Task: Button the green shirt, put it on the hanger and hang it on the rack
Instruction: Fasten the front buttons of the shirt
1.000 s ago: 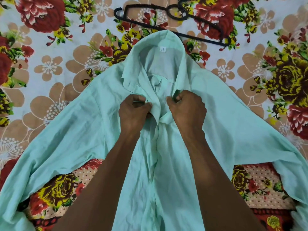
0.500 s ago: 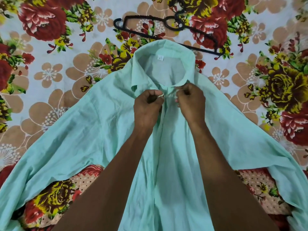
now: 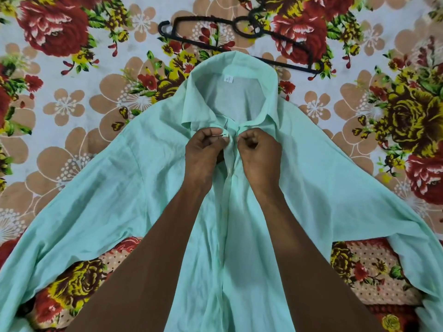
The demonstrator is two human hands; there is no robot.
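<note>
A pale green shirt [image 3: 323, 188] lies face up on a flowered bedsheet, sleeves spread to both sides, collar away from me. My left hand [image 3: 203, 154] pinches the left front edge just under the collar. My right hand [image 3: 260, 154] pinches the right front edge beside it. The two edges meet between my fingertips at the top of the placket. Any button there is hidden by my fingers. A black plastic hanger [image 3: 206, 19] lies flat on the sheet beyond the collar, untouched.
The flowered bedsheet [image 3: 72, 92] covers the whole surface around the shirt. A white size label [image 3: 228, 78] shows inside the collar. No rack is in view.
Both hands moved up from the chest to the collar and came closer together, drawing the two front edges shut. The collar opening now lies flatter and neater.
</note>
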